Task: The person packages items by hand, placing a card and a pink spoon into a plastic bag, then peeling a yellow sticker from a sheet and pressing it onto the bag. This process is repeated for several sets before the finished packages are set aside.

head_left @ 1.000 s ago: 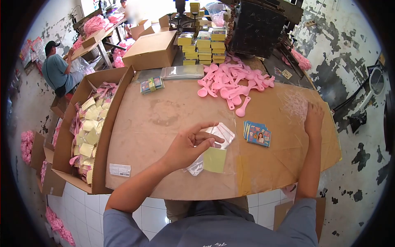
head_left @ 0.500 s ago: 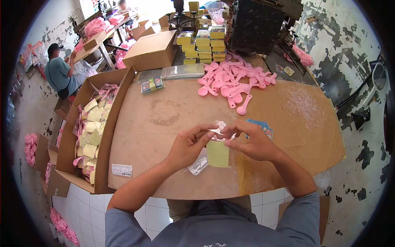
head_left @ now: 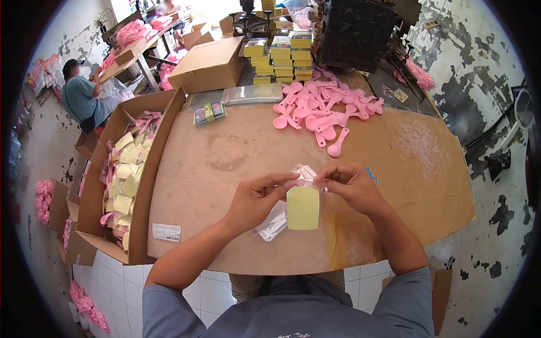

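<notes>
My left hand and my right hand pinch the top edge of a small clear plastic bag with a yellow card inside, held just above the brown cardboard tabletop. More clear bags lie under my left hand. A stack of printed picture cards peeks out behind my right hand. A pile of pink plastic spoons lies farther back on the table.
An open carton of filled yellow-and-pink packets stands at the left. Stacks of yellow boxes, a closed carton, a clear bag bundle and a card bundle sit at the back. A person sits far left.
My right hand came back from the far right of the table to the bag. Both hands now hold the bag, lifted slightly, with the yellow card hanging upright.
</notes>
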Motion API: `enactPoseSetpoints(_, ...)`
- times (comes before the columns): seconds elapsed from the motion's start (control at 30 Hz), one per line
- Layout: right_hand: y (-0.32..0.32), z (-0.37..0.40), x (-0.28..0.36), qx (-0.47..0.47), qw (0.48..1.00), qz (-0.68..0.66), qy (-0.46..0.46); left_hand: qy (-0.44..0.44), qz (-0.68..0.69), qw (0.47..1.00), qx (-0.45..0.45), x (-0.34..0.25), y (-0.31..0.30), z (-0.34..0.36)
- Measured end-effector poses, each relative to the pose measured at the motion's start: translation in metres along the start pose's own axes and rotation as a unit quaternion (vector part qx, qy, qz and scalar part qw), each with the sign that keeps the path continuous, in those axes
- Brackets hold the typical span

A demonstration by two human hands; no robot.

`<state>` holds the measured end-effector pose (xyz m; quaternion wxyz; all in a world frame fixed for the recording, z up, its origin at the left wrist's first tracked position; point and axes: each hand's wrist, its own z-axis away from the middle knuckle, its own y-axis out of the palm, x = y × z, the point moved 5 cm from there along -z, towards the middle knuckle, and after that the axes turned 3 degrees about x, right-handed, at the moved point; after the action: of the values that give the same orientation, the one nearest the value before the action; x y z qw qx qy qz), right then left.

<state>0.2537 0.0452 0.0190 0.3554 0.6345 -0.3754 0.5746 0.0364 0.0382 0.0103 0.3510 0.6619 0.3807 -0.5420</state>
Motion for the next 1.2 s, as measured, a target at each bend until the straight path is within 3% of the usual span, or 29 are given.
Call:
enactPoseSetpoints(0.2, -0.007, 0.002, 0.004, 0.018, 0.996, 0.085, -0.031, 0.046, -0.021, 0.998, 0.04, 0.005, -0.001, -0.002)
enactPoseSetpoints(0.4, -0.008, 0.001, 0.008, 0.029, 0.998, 0.054, -0.022, -0.025, 0.049, 0.998, 0.032, 0.007, -0.003, -0.003)
enactPoseSetpoints(0.5, -0.003, 0.002, 0.003, 0.004, 0.996, 0.091, -0.021, -0.014, 0.035, 0.999, 0.015, 0.007, 0.002, -0.003)
enactPoseSetpoints(0.6, -0.003, 0.001, 0.002, 0.003, 0.991, 0.129, -0.029, -0.057, 0.026, 0.998, 0.031, 0.012, 0.001, -0.003)
enactPoseSetpoints(0.7, -0.006, -0.001, -0.005, 0.006, 0.994, 0.103, -0.022, -0.068, 0.016, 0.997, 0.023, 0.014, -0.001, -0.004)
enactPoseSetpoints(0.9, 0.009, 0.003, 0.004, 0.054, 0.991, 0.119, 0.0, -0.047, 0.013, 0.999, 0.005, 0.011, -0.006, -0.005)
enactPoseSetpoints(1.1, 0.009, 0.002, 0.009, 0.049, 0.995, 0.083, -0.021, 0.034, 0.035, 0.998, -0.032, -0.007, 0.002, -0.008)
enactPoseSetpoints(1.2, 0.006, 0.002, 0.009, 0.021, 0.999, 0.036, -0.035, -0.086, -0.044, 0.992, 0.085, 0.012, -0.01, -0.008)
